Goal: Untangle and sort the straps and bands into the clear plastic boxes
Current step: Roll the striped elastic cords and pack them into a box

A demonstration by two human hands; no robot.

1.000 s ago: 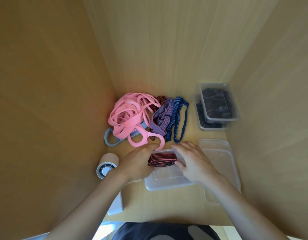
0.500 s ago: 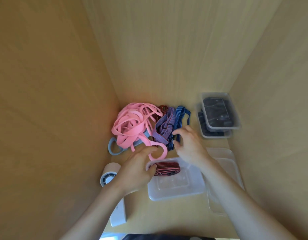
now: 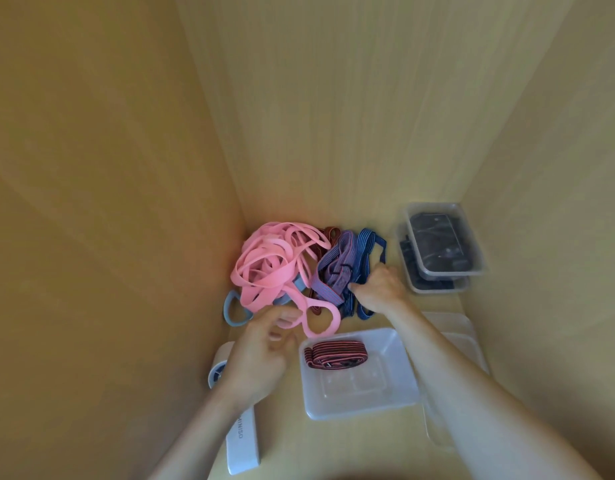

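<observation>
A tangle of pink bands [image 3: 274, 268] lies in the back left corner, beside purple striped straps [image 3: 333, 275] and blue striped straps [image 3: 366, 251]. My right hand [image 3: 380, 289] grips the blue straps at the pile's right side. Blurred by motion, my left hand [image 3: 261, 351] hovers by the pink loop at the pile's front with fingers loose, holding nothing. A folded red-and-black striped strap [image 3: 337, 355] lies in the open clear box [image 3: 378, 400] in front.
Two stacked clear boxes [image 3: 441, 251] with dark straps stand at the back right. Clear lids [image 3: 461, 344] lie to the right of the open box. A white cylinder [image 3: 217, 374] and a white flat box [image 3: 242, 445] sit at the left. Wooden walls close in on three sides.
Both hands left the red strap in the clear box. My right hand moved back to the pile and took hold of the blue straps; my left hand drew toward the pink loop.
</observation>
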